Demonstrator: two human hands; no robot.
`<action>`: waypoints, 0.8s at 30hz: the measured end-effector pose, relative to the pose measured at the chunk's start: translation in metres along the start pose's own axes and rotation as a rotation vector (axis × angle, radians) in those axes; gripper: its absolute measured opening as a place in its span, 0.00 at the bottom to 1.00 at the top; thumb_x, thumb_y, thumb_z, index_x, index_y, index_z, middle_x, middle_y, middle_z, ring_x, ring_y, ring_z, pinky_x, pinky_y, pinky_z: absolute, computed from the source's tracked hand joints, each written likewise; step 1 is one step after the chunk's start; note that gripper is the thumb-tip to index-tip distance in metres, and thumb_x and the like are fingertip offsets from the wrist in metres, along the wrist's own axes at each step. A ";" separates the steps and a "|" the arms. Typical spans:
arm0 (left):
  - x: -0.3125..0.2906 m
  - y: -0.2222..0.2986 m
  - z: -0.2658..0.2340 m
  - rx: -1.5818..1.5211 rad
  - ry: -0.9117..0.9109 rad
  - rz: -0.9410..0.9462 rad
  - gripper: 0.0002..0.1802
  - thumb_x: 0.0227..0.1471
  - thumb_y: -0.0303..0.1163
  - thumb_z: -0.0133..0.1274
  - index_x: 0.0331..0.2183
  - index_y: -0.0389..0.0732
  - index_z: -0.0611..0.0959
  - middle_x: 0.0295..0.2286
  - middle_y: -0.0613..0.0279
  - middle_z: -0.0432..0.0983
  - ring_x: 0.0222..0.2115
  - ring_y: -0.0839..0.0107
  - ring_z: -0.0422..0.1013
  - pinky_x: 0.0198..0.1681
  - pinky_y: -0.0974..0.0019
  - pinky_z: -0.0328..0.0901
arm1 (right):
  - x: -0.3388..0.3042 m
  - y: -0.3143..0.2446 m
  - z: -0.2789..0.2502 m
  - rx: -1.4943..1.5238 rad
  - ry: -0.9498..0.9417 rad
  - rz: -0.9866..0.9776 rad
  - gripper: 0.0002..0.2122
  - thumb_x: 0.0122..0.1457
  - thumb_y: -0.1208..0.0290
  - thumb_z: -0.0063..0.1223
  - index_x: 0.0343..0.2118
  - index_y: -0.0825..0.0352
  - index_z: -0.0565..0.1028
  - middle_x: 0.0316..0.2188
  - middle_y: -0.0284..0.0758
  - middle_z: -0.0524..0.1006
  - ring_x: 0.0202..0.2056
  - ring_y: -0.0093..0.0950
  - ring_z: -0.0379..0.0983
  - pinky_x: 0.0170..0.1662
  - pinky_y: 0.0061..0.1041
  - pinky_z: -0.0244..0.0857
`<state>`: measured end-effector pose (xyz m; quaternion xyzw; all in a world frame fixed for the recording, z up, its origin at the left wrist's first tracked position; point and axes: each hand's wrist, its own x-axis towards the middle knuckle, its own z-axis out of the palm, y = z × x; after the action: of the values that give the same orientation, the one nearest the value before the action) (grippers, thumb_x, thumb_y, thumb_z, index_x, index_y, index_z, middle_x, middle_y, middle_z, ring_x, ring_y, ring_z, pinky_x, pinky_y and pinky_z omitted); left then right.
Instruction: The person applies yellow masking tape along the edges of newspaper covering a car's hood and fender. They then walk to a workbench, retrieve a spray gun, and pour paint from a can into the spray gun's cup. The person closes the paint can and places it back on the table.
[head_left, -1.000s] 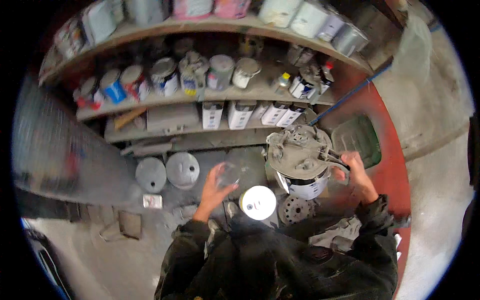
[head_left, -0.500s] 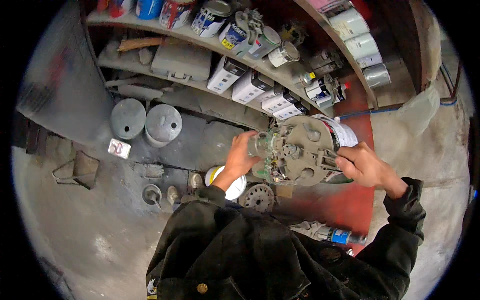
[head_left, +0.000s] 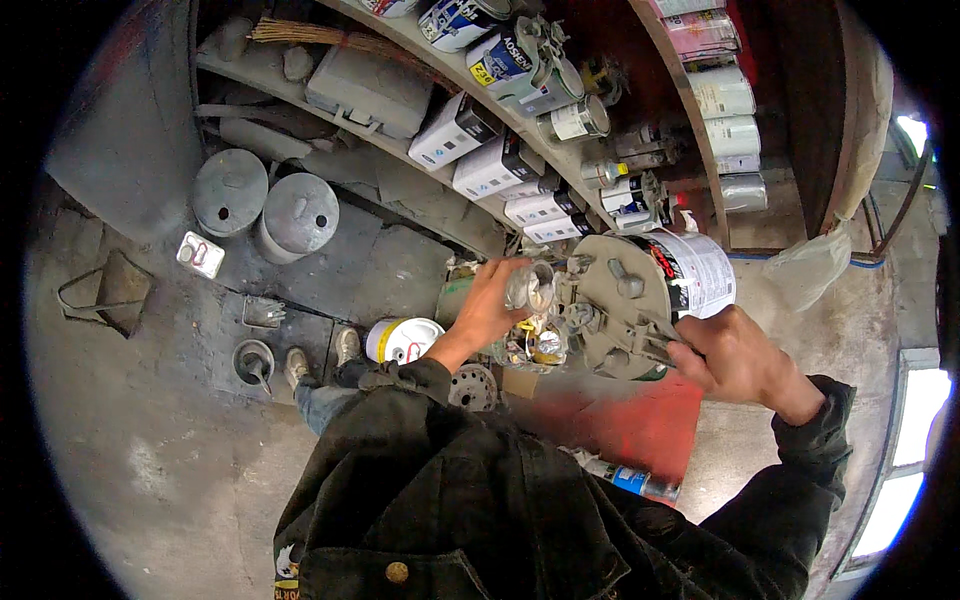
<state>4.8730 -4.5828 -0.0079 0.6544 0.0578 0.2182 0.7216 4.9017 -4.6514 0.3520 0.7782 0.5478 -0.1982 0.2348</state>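
My left hand [head_left: 488, 308] is closed around a small clear cup [head_left: 531, 287], which has whitish residue inside. Just beside the cup is a round grey stirring lid [head_left: 612, 308], crusted with dried paint. My right hand [head_left: 735, 352] grips the lid's handle at its right side, fingers curled. Behind the lid shows a paint can [head_left: 692, 272] with a white and black label; whether the lid sits on this can, I cannot tell. Below the cup, an open container holds crumpled litter [head_left: 540, 345], partly covered by my left hand and the cup.
Shelves ahead carry paint cans [head_left: 525, 70], white boxes [head_left: 490, 165] and a grey case [head_left: 370, 90]. Two grey drums [head_left: 300, 215] stand at left. A white bucket [head_left: 405, 340], a perforated wheel [head_left: 472, 388] and a small pot [head_left: 253, 362] are on the floor near my feet.
The view has swung, so the shelves and floor things sit further left. The cup in my left hand and the litter below it show more plainly. Both hands keep their grip.
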 end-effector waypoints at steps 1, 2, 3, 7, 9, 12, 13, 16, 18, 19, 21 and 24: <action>0.000 0.001 0.000 -0.003 -0.003 0.004 0.40 0.36 0.23 0.65 0.53 0.46 0.68 0.49 0.54 0.63 0.53 0.50 0.59 0.57 0.56 0.58 | 0.000 -0.001 -0.001 -0.010 0.002 -0.008 0.12 0.56 0.67 0.53 0.22 0.70 0.70 0.13 0.48 0.70 0.19 0.49 0.70 0.24 0.43 0.64; 0.000 0.003 0.000 -0.006 -0.007 0.008 0.40 0.36 0.22 0.65 0.53 0.46 0.68 0.49 0.54 0.63 0.53 0.50 0.59 0.57 0.56 0.58 | 0.000 -0.002 -0.002 -0.020 0.005 -0.017 0.12 0.56 0.67 0.53 0.22 0.71 0.70 0.13 0.48 0.70 0.19 0.49 0.70 0.24 0.43 0.64; -0.001 0.003 -0.001 -0.003 -0.006 0.007 0.39 0.36 0.22 0.65 0.52 0.46 0.68 0.49 0.54 0.63 0.53 0.50 0.59 0.57 0.56 0.59 | 0.001 -0.004 -0.004 -0.031 0.001 -0.014 0.12 0.56 0.67 0.53 0.22 0.71 0.70 0.13 0.48 0.70 0.19 0.49 0.70 0.24 0.43 0.64; -0.002 0.003 -0.002 0.001 -0.004 0.002 0.39 0.36 0.22 0.64 0.52 0.47 0.68 0.49 0.54 0.63 0.54 0.50 0.59 0.56 0.57 0.59 | 0.002 -0.011 -0.010 -0.068 -0.035 0.022 0.12 0.55 0.67 0.54 0.21 0.70 0.70 0.13 0.47 0.70 0.19 0.49 0.70 0.24 0.43 0.65; -0.002 0.003 -0.001 -0.007 -0.007 -0.005 0.39 0.36 0.22 0.64 0.52 0.47 0.68 0.49 0.54 0.64 0.54 0.50 0.59 0.56 0.57 0.59 | 0.002 -0.012 -0.011 -0.068 -0.043 0.037 0.12 0.55 0.67 0.54 0.21 0.70 0.70 0.13 0.47 0.70 0.19 0.49 0.71 0.23 0.43 0.65; -0.003 0.003 0.002 -0.037 -0.007 -0.004 0.39 0.36 0.22 0.64 0.52 0.46 0.67 0.49 0.54 0.64 0.53 0.51 0.60 0.56 0.57 0.59 | 0.001 -0.011 -0.009 -0.059 -0.019 0.024 0.12 0.55 0.67 0.54 0.21 0.70 0.70 0.13 0.47 0.70 0.19 0.49 0.71 0.23 0.43 0.65; -0.002 0.000 0.003 -0.054 0.000 0.008 0.39 0.36 0.22 0.65 0.52 0.45 0.67 0.49 0.54 0.65 0.53 0.51 0.60 0.56 0.57 0.59 | 0.000 -0.010 -0.008 -0.064 -0.008 0.014 0.12 0.55 0.67 0.54 0.21 0.70 0.70 0.12 0.47 0.70 0.19 0.49 0.71 0.23 0.44 0.65; -0.001 -0.008 0.011 -0.097 0.012 0.021 0.39 0.36 0.23 0.65 0.51 0.43 0.66 0.48 0.53 0.66 0.53 0.51 0.61 0.55 0.58 0.59 | -0.001 -0.007 -0.005 -0.071 0.000 0.005 0.12 0.54 0.67 0.54 0.21 0.70 0.70 0.12 0.47 0.70 0.19 0.49 0.71 0.23 0.44 0.65; -0.001 -0.009 0.013 -0.103 -0.006 -0.008 0.39 0.37 0.23 0.66 0.52 0.42 0.66 0.49 0.53 0.66 0.53 0.53 0.63 0.55 0.58 0.60 | -0.003 -0.007 -0.004 -0.067 -0.004 0.017 0.12 0.54 0.67 0.54 0.21 0.70 0.70 0.13 0.47 0.70 0.19 0.49 0.70 0.23 0.43 0.65; -0.002 -0.007 0.012 -0.097 -0.028 -0.038 0.40 0.37 0.23 0.66 0.52 0.41 0.66 0.50 0.54 0.66 0.53 0.54 0.63 0.55 0.58 0.61 | -0.003 -0.007 -0.004 -0.061 -0.008 0.027 0.12 0.54 0.67 0.54 0.21 0.70 0.70 0.13 0.47 0.70 0.19 0.49 0.70 0.23 0.44 0.64; -0.002 -0.007 0.012 -0.110 -0.051 -0.059 0.40 0.37 0.23 0.67 0.53 0.40 0.67 0.51 0.55 0.65 0.53 0.56 0.65 0.55 0.58 0.63 | -0.004 -0.008 -0.005 -0.047 -0.010 0.036 0.12 0.54 0.67 0.54 0.21 0.70 0.70 0.13 0.47 0.70 0.19 0.49 0.70 0.24 0.44 0.64; -0.003 -0.012 0.013 -0.170 -0.066 -0.058 0.39 0.37 0.23 0.68 0.52 0.40 0.68 0.51 0.56 0.66 0.52 0.58 0.65 0.54 0.59 0.65 | -0.003 -0.008 -0.006 -0.027 -0.011 0.033 0.12 0.54 0.67 0.54 0.21 0.70 0.70 0.14 0.48 0.70 0.20 0.49 0.70 0.25 0.44 0.64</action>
<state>4.8784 -4.5965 -0.0182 0.5957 0.0343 0.1794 0.7822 4.8931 -4.6476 0.3576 0.7829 0.5360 -0.1912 0.2514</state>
